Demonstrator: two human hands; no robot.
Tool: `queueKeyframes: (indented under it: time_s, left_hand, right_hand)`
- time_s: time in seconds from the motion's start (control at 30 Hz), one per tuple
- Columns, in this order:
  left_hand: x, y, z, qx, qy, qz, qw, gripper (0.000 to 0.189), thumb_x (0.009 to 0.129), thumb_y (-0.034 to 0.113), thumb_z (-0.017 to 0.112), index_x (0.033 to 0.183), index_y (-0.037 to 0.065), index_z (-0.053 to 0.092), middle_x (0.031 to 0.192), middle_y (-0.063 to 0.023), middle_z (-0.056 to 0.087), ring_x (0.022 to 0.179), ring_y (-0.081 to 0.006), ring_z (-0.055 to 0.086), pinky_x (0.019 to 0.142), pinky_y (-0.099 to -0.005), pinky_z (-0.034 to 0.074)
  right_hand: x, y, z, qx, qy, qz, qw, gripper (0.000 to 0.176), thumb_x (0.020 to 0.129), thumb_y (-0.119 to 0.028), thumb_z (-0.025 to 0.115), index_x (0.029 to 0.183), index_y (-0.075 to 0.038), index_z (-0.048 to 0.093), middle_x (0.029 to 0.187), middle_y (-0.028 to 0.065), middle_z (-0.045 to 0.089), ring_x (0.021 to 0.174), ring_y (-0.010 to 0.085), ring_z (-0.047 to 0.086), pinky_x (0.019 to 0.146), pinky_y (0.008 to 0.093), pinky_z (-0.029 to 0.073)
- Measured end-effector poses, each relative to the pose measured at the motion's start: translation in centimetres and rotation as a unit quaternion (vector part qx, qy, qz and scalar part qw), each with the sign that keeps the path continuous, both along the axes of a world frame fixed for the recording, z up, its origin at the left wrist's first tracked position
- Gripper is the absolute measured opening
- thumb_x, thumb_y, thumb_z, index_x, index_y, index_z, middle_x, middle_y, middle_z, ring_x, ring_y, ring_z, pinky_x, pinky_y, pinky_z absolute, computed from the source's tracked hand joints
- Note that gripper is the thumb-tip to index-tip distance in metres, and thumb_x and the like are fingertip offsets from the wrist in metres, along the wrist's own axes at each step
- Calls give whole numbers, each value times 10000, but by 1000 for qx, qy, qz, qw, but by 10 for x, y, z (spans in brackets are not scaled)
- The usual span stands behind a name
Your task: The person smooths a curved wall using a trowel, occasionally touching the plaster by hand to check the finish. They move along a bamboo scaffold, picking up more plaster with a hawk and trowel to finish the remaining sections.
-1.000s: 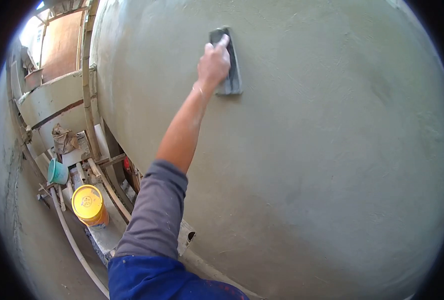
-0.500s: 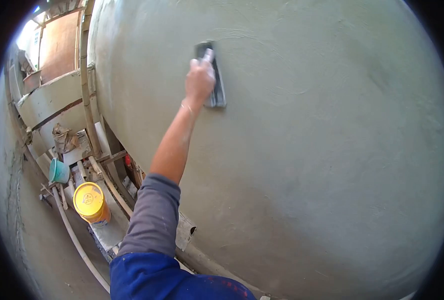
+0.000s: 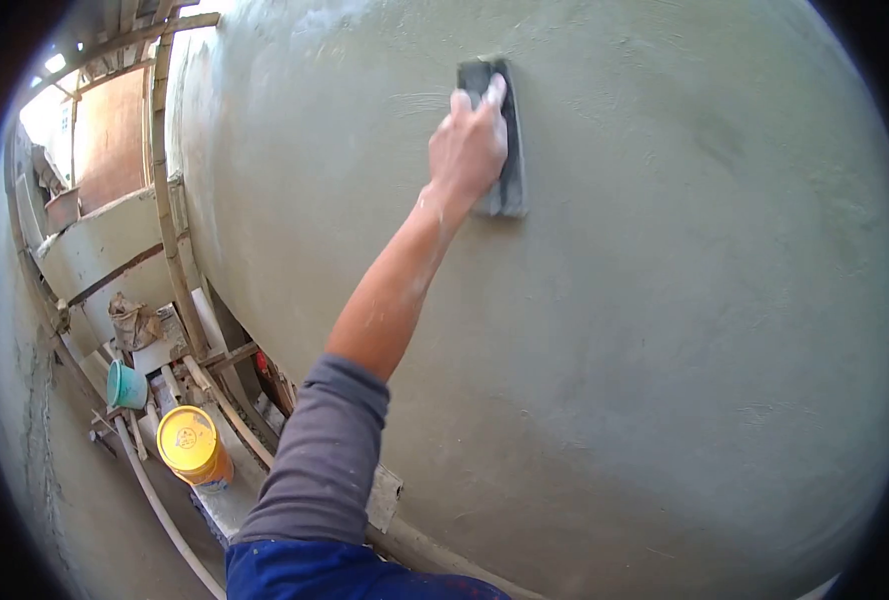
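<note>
My left hand (image 3: 465,150) is closed around the handle of a grey plastering float (image 3: 512,185). The float stands nearly upright, its long flat plate against the grey plastered wall (image 3: 645,300). Whitish smears coat the fingers and wrist. Part of the handle is hidden under the hand. Fine curved streaks mark the damp-looking plaster to the left of the float. My left arm, in a dark grey sleeve under a blue shirt, reaches up from the bottom. My right hand is out of the picture.
Down on the left, a yellow lidded bucket (image 3: 190,440) sits on a plank (image 3: 230,505). Behind it are a teal bucket (image 3: 127,385) and a crumpled brown sack (image 3: 135,322). Wooden poles (image 3: 170,190) and a second wall (image 3: 10,420) bound that side.
My left hand has moved the float right and slightly up along the wall, still gripping it. The view has shifted a little, so the buckets appear lower and further right.
</note>
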State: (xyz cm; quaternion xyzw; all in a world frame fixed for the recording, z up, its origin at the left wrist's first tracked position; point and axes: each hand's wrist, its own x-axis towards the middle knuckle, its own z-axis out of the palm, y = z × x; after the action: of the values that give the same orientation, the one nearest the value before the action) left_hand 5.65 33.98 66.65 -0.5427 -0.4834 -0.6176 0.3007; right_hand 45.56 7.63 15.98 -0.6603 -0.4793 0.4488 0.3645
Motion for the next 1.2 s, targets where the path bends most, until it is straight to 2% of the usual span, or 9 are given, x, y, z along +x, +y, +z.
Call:
queueKeyframes:
  time_s: [0.23,0.33,0.47,0.6,0.63,0.7,0.9,1.07,1.2]
  left_hand:
    - [83,-32,-89,8,257,-52,965,592,832,88,575,1403,227,506,1108,-227,556,788,-339,635,640,-423,566]
    - [47,-10,-30,55,211,38,975,534,868,110,542,1387,233,524,1100,-226,562,832,-363,638,674,-448,562]
    - [51,-15,79,36,108,-19,993,480,883,112,499,1362,144,522,1136,-252,560,834,-368,644,690,-459,554]
    - [117,-29,-4,80,272,-34,958,549,842,99,534,1388,150,498,1151,-326,534,828,-369,648,673,-431,570]
    - [123,-45,-32,-30,322,-59,945,556,853,99,530,1404,156,483,1150,-293,537,833,-352,643,672,-433,570]
    - [97,-36,-40,36,330,-44,942,544,855,101,553,1388,199,510,1094,-221,545,814,-354,639,660,-438,564]
    - [99,-29,88,17,131,-40,991,466,894,154,527,1359,165,531,1046,-188,567,768,-349,637,626,-439,554]
    - [197,-65,-18,29,368,-62,927,480,877,102,531,1356,145,530,1046,-193,556,780,-271,650,580,-368,563]
    - [115,-44,-55,-3,337,9,941,522,892,101,521,1405,192,491,986,-141,527,778,-284,628,584,-388,558]
  right_hand:
    - [-2,3,-1,-3,9,8,1000,130,890,-200,638,971,-103,667,755,20,618,628,143,555,541,308,478]
    - [-3,8,-2,-1,14,11,1000,129,889,-200,638,971,-104,669,755,21,619,629,146,557,542,310,478]
    - [-2,8,-2,0,15,11,1000,128,888,-199,638,970,-106,670,756,23,621,630,149,559,542,312,479]
    - [-3,7,-3,1,19,18,1000,128,886,-198,637,969,-107,671,757,25,623,631,153,561,543,315,481]
    - [-2,6,-2,2,20,18,1000,127,886,-198,637,969,-108,672,757,25,623,632,154,562,543,316,481]
    - [-2,7,-3,5,22,19,1000,127,885,-198,637,968,-109,672,758,26,624,632,155,563,544,317,481]
    - [2,7,-4,8,27,18,999,126,883,-197,636,967,-111,675,759,29,626,634,161,566,545,321,483]
    - [6,4,-5,12,33,19,999,125,882,-196,636,965,-113,676,760,31,629,636,165,569,546,324,484]
    - [10,3,-3,21,36,17,999,124,880,-195,635,964,-114,678,761,33,630,637,168,571,546,327,485]
